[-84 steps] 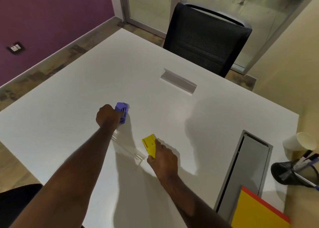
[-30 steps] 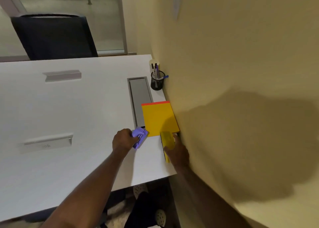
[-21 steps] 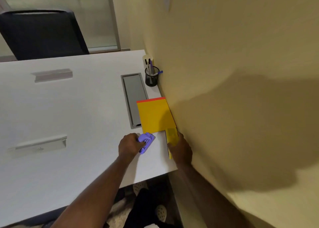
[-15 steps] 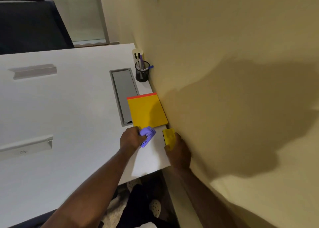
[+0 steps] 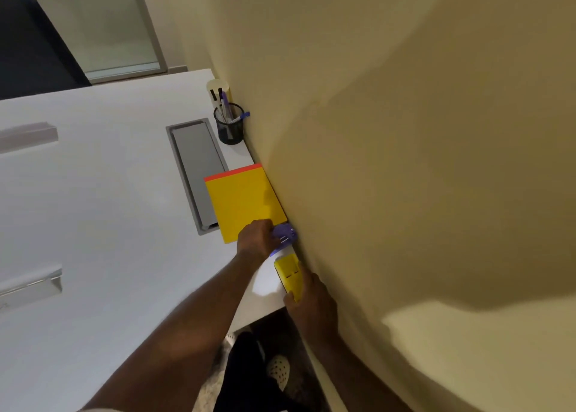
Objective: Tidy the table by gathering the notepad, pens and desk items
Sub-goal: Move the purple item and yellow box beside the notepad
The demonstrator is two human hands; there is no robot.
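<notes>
Both arms stretched out — my left hand [image 5: 256,240] grips the purple stapler [image 5: 284,233] by the notepad [image 5: 243,203], right hand [image 5: 311,299] closed around the yellow stapler [image 5: 290,274] — no readable labels.

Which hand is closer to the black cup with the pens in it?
The left hand, holding the purple stapler at the yellow notepad's near edge. The right hand is farther from the pen cup, holding the yellow item by the wall.

Single head-worn wide-angle view, tilted, looking down close along table [image 5: 93,224] edge beside wall [image 5: 405,162].
</notes>
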